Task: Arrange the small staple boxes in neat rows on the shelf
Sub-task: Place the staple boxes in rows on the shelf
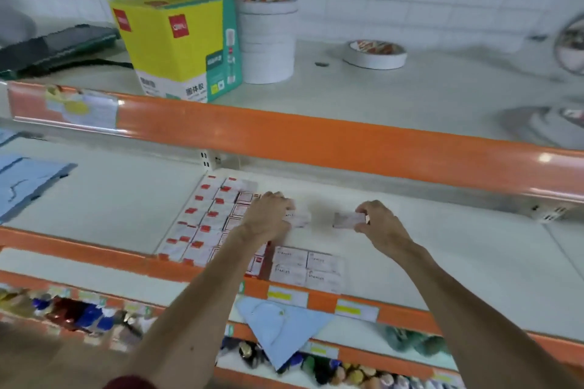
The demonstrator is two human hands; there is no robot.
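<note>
Small white staple boxes with red marks lie in rows point(205, 218) on the white middle shelf point(458, 249), left of centre. A block of white boxes point(308, 267) sits at the shelf's front edge. My left hand point(268, 215) holds a blurred white staple box point(298, 218) just right of the rows. My right hand point(379, 226) pinches another small staple box point(347, 219) above the bare shelf, a short gap to the right of the left hand's box.
The orange-edged upper shelf point(347, 142) overhangs, carrying a yellow-green carton point(180, 44), a stack of white tape rolls point(268, 38) and one loose roll point(374, 54). A blue folder point(25, 183) lies far left. A blue sheet point(278, 328) and coloured items sit on lower shelves.
</note>
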